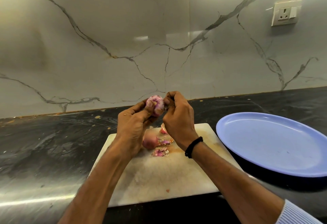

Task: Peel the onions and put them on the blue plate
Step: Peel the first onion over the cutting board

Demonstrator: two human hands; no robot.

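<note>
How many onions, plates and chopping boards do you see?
Onions: 2, the held onion and the resting onion
Blue plate: 1
White cutting board: 1
Total: 4

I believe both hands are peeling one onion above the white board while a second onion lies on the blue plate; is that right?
Not quite: in the head view the second onion lies on the white board, not the blue plate, which holds nothing. The left hand and right hand do grip the first onion above the board.
</note>
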